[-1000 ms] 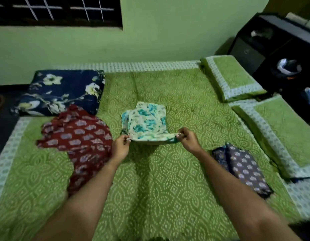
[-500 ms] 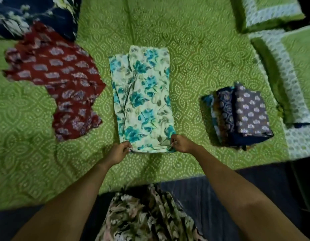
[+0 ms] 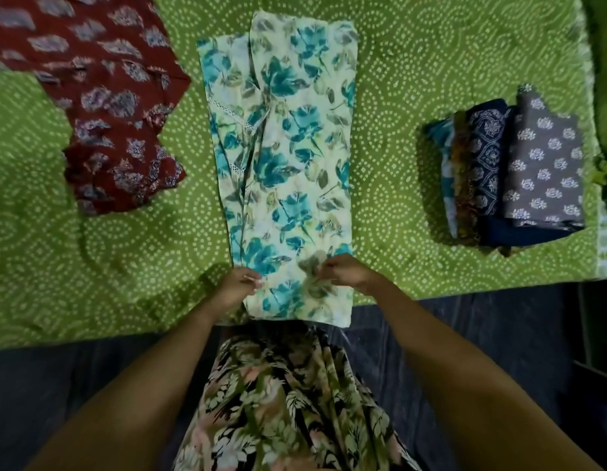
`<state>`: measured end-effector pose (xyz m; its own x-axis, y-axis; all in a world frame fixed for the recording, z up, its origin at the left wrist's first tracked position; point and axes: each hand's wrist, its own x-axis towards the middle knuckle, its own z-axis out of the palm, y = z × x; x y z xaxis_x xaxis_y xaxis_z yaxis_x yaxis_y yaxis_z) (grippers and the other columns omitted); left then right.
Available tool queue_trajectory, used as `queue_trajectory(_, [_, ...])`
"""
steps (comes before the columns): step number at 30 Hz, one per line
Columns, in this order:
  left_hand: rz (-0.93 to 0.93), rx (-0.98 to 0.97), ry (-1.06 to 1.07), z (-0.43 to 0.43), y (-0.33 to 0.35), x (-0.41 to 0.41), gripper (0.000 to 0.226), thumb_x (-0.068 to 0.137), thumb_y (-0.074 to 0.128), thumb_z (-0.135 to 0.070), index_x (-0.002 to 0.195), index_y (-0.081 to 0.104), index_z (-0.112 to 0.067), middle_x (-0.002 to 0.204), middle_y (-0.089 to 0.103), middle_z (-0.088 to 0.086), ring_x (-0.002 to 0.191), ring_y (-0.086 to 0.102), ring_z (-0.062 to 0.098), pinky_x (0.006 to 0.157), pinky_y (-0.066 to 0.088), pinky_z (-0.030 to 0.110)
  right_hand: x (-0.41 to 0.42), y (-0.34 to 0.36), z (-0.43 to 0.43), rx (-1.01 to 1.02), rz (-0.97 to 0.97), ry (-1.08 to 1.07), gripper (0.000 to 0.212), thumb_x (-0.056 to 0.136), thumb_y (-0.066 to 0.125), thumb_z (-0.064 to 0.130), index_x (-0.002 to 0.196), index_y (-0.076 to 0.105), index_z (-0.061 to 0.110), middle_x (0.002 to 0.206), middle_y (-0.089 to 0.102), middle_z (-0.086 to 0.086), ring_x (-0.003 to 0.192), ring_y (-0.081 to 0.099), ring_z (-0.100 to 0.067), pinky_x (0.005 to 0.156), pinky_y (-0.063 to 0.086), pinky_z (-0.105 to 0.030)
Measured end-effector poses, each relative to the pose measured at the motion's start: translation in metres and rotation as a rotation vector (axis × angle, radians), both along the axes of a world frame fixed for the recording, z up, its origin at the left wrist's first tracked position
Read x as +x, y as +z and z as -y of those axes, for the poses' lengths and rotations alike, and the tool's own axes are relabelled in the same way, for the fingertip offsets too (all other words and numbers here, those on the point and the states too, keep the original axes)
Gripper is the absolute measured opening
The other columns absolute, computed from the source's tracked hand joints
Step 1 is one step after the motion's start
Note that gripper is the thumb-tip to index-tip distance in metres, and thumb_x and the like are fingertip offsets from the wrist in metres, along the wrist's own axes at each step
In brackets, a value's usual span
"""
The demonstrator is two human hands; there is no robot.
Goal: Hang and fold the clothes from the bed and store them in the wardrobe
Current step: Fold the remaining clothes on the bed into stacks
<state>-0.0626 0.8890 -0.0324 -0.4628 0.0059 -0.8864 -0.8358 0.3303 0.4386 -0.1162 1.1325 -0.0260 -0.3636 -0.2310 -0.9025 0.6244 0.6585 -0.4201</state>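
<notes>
Looking down from the head camera, I see a long cream garment with teal flowers [image 3: 281, 158] lying lengthwise in the middle of the green dotted bedspread [image 3: 414, 79], folded into a narrow strip. Its near end hangs just over the bed's edge, toward me. My left hand [image 3: 236, 287] pinches the strip's left side near that end. My right hand [image 3: 346, 273] pinches the cloth close to the right side, fingers curled into the fabric.

The step in hand, I judge, is a crosswise fold. To do it well I would lift both corners level, carry them to the far end, match the edges, then smooth the crease, so the loose layers along the left side do not slip out.

A crumpled maroon printed garment [image 3: 101, 107] lies unfolded just beside the strip on the left. A stack of folded clothes [image 3: 519, 175] sits well apart on the right, near the bedspread's border. Bare cover shows on both sides of the strip. The dark floor [image 3: 499, 334] runs along the near edge, so a dropped end could slide off. The wardrobe is not in view.
</notes>
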Motion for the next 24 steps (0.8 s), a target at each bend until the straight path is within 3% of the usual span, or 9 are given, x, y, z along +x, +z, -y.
queue_trajectory(3, [0.021, 0.036, 0.379, -0.005, 0.007, -0.025, 0.013, 0.093, 0.045, 0.007, 0.097, 0.054, -0.001, 0.088, 0.054, 0.012, 0.074, 0.055, 0.020, 0.045, 0.045, 0.008, -0.017, -0.001, 0.022, -0.098, -0.025, -0.340, 0.037, 0.095, 0.053, 0.023, 0.117, 0.057, -0.008, 0.114, 0.059, -0.018, 0.105, 0.056, -0.024, 0.084, 0.046, -0.032])
queue_trajectory(6, [-0.048, 0.076, 0.552, 0.000, 0.005, -0.055, 0.025, 0.094, 0.042, 0.008, 0.076, 0.049, -0.008, 0.078, 0.050, 0.008, 0.065, 0.046, 0.014, 0.041, 0.038, 0.008, -0.042, 0.001, 0.052, -0.171, -0.025, -0.533, 0.041, 0.098, 0.046, 0.027, 0.127, 0.051, -0.002, 0.135, 0.051, -0.018, 0.127, 0.047, -0.028, 0.103, 0.038, -0.037])
queue_trajectory(10, [-0.211, -0.077, 0.601, 0.015, -0.009, -0.090, 0.022, 0.092, 0.051, 0.000, 0.076, 0.058, -0.013, 0.081, 0.060, 0.004, 0.071, 0.054, 0.014, 0.052, 0.042, 0.008, -0.081, -0.007, 0.090, -0.179, -0.099, -0.588, 0.047, 0.100, 0.042, 0.029, 0.129, 0.047, -0.007, 0.140, 0.042, -0.026, 0.132, 0.039, -0.036, 0.110, 0.031, -0.044])
queue_trajectory(12, [-0.249, -0.114, 0.626, 0.022, -0.014, -0.111, 0.011, 0.091, 0.053, -0.001, 0.090, 0.063, -0.005, 0.093, 0.063, 0.007, 0.085, 0.057, 0.018, 0.068, 0.046, 0.015, -0.103, -0.012, 0.109, -0.171, -0.134, -0.601, 0.046, 0.100, 0.042, 0.028, 0.128, 0.046, -0.009, 0.140, 0.040, -0.028, 0.131, 0.038, -0.039, 0.111, 0.030, -0.048])
queue_trajectory(14, [-0.274, -0.153, 0.614, 0.030, -0.019, -0.130, 0.020, 0.091, 0.053, 0.001, 0.109, 0.061, 0.002, 0.109, 0.062, 0.012, 0.097, 0.056, 0.020, 0.078, 0.044, 0.021, -0.121, -0.017, 0.125, -0.176, -0.164, -0.623, 0.043, 0.100, 0.042, 0.025, 0.130, 0.047, -0.005, 0.139, 0.046, -0.022, 0.130, 0.042, -0.035, 0.107, 0.035, -0.041])
queue_trajectory(16, [-0.295, -0.187, 0.605, 0.041, -0.027, -0.153, 0.027, 0.090, 0.052, 0.002, 0.117, 0.058, 0.002, 0.121, 0.059, 0.013, 0.106, 0.055, 0.021, 0.081, 0.044, 0.019, -0.142, -0.025, 0.144, -0.169, -0.187, -0.646, 0.039, 0.100, 0.044, 0.023, 0.131, 0.049, 0.000, 0.134, 0.052, -0.015, 0.126, 0.047, -0.028, 0.102, 0.038, -0.034])
queue_trajectory(19, [-0.285, -0.211, 0.570, 0.053, -0.037, -0.180, 0.033, 0.091, 0.054, -0.003, 0.124, 0.053, -0.002, 0.129, 0.055, 0.013, 0.117, 0.052, 0.025, 0.088, 0.040, 0.022, -0.166, -0.035, 0.163, -0.161, -0.213, -0.693, 0.034, 0.099, 0.047, 0.020, 0.128, 0.052, 0.004, 0.129, 0.055, -0.015, 0.121, 0.051, -0.027, 0.103, 0.040, -0.037])
queue_trajectory(24, [-0.285, -0.188, 0.524, 0.070, -0.052, -0.221, 0.034, 0.091, 0.055, -0.004, 0.125, 0.052, -0.003, 0.126, 0.057, 0.012, 0.113, 0.054, 0.024, 0.088, 0.040, 0.022, -0.204, -0.041, 0.187, -0.180, -0.293, -0.748, 0.044, 0.095, 0.053, 0.011, 0.137, 0.041, 0.008, 0.119, 0.051, -0.009, 0.112, 0.050, -0.022, 0.100, 0.039, -0.033])
